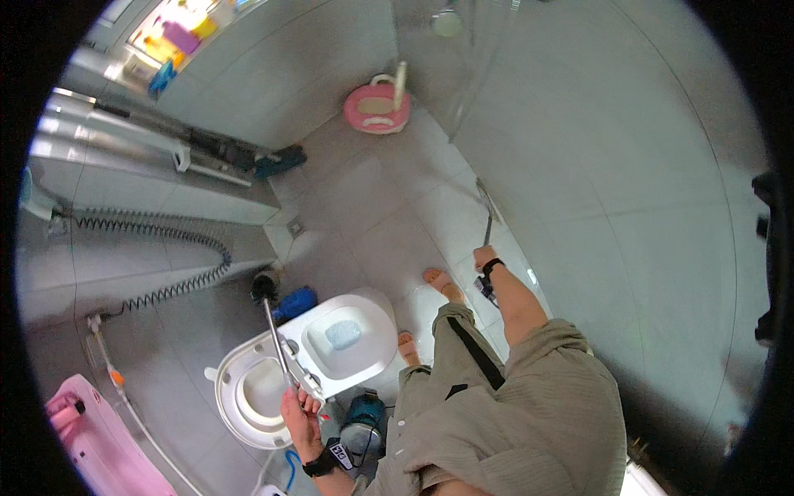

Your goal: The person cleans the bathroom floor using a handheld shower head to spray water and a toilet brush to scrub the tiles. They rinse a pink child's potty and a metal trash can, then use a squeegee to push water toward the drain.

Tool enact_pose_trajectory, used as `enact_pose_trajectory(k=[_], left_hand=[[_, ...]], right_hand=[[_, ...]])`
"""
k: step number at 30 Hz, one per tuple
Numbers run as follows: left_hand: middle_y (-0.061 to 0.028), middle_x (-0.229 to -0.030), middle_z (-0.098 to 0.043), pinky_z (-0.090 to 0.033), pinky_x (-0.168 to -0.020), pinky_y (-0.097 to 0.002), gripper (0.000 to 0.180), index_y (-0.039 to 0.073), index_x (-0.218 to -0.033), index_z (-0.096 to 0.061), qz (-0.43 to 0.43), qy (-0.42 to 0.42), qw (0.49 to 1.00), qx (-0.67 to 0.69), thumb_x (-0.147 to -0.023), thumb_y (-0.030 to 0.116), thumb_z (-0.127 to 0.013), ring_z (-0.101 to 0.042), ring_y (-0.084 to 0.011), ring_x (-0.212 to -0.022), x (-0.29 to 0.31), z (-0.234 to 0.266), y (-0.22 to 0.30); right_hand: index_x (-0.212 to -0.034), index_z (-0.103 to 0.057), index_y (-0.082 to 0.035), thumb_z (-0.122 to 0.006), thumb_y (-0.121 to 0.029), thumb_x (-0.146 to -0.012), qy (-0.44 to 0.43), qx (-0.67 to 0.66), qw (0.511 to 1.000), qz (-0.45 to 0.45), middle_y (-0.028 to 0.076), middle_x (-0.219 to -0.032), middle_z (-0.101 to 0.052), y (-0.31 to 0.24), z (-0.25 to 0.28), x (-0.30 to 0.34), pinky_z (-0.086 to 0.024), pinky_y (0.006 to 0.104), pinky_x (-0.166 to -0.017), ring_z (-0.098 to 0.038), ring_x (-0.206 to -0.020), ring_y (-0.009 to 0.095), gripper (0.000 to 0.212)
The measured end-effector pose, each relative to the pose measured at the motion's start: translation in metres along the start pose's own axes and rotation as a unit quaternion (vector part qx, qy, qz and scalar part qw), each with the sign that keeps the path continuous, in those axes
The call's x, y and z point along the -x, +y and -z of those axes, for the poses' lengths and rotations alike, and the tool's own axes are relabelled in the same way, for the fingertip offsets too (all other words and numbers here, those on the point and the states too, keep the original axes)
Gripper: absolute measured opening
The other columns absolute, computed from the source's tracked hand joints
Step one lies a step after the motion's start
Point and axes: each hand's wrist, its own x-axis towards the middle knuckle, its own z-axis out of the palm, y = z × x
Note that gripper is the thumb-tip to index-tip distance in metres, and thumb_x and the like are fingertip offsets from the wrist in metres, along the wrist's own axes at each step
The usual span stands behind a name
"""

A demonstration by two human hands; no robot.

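Observation:
My left hand is closed around the metal handle of a toilet brush. Its dark bristled head is up by the wall, past the toilet's far left side. Below the brush is a white toilet with its lid raised and bluish water in the bowl. Over on the right, my right hand is closed on a slim grey rod that runs up beside the wall; its kind cannot be made out. Both wrists carry dark straps with small devices.
A blue object lies beside the toilet, and a teal container stands near my legs. A coiled hose hangs on the left wall. A pink tub, a pink child's seat and a teal mop head are around the floor.

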Motion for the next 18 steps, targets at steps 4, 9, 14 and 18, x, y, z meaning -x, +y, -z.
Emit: enact_pose_trajectory(k=[4, 9, 14, 18], left_hand=[[0.0039, -0.065, -0.033, -0.025, -0.045, -0.0204, 0.025, -0.002, -0.097, -0.049, -0.006, 0.057, 0.996, 0.066, -0.092, 0.023, -0.047, -0.027, -0.0051, -0.052, 0.016, -0.034, 0.000], [0.0036, -0.065, -0.033, -0.030, -0.047, -0.0206, 0.028, -0.002, -0.099, -0.048, -0.021, 0.107, 0.991, 0.076, -0.090, 0.025, -0.050, -0.028, -0.0048, -0.051, 0.027, -0.063, 0.002], [0.0030, -0.066, -0.035, -0.026, -0.047, -0.0202, 0.022, 0.000, -0.096, -0.049, -0.044, 0.125, 0.987, 0.091, -0.090, 0.021, -0.048, -0.029, -0.0052, -0.054, 0.022, -0.074, 0.003], [0.0030, -0.065, -0.035, -0.026, -0.046, -0.0204, 0.022, -0.001, -0.097, -0.048, -0.045, 0.137, 0.984, 0.106, -0.091, 0.021, -0.047, -0.029, -0.0053, -0.053, 0.013, -0.076, 0.003]], right_hand=[[-0.075, -0.066, -0.004, -0.054, -0.020, -0.077, -0.107, -0.308, 0.945, -0.002, 0.014, -0.077, -0.064, -0.131, -0.020, -0.029, -0.046, 0.0393, -0.060, -0.060, -0.072, 0.030, 0.020], [-0.065, -0.064, -0.007, -0.054, -0.014, -0.079, -0.140, -0.404, 0.901, -0.075, 0.012, -0.070, -0.064, -0.281, 0.017, -0.015, -0.046, 0.0346, -0.056, -0.060, -0.061, 0.026, 0.018], [-0.053, -0.049, -0.003, -0.057, -0.006, -0.071, -0.126, -0.248, 0.922, 0.268, 0.005, -0.051, -0.046, -0.209, 0.081, -0.029, -0.039, 0.0306, -0.046, -0.047, -0.045, 0.020, 0.019], [-0.049, -0.037, -0.005, -0.058, -0.002, -0.065, -0.136, -0.474, 0.869, 0.049, 0.004, -0.048, -0.035, -0.103, 0.116, -0.071, -0.031, 0.0343, -0.042, -0.034, -0.043, 0.016, 0.026]])
